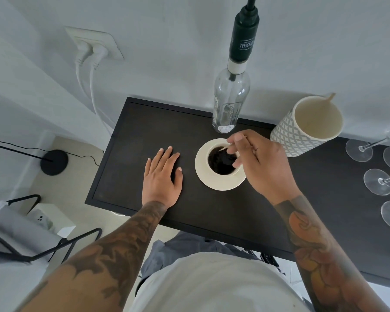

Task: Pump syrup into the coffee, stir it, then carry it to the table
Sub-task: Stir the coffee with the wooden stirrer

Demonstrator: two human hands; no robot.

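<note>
A cream cup of black coffee (221,162) stands on a cream saucer (202,174) on the dark counter (133,154). My right hand (261,163) hovers over the cup, fingers pinched on a thin wooden stirrer (224,148) whose tip dips into the coffee. My left hand (162,176) lies flat on the counter just left of the saucer, fingers spread, holding nothing. Behind the cup, against the wall, stands a clear glass syrup bottle (230,104) with a dark pump top (244,37).
A patterned cream container (302,131) holding one wooden stick (324,104) stands right of the cup. Several upturned wine glasses (378,181) fill the counter's right end. Two plugs sit in a wall socket (95,43) at upper left. Metal furniture legs (54,246) stand on the floor at left.
</note>
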